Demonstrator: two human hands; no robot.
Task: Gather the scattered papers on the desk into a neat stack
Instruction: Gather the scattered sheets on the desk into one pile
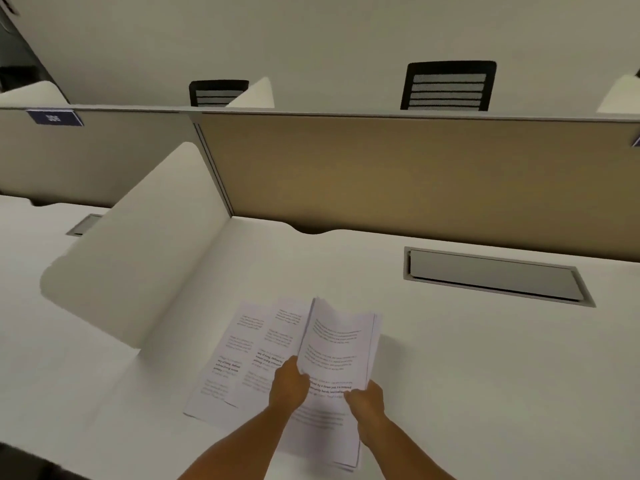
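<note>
Both hands, left hand and right hand, fingers pinching papers between them

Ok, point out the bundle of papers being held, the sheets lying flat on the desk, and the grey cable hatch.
held papers [337, 341]: head view, middle of top page.
flat sheets [242, 355]: head view, printed face of left sheet.
cable hatch [491, 273]: head view, centre of lid.
</note>
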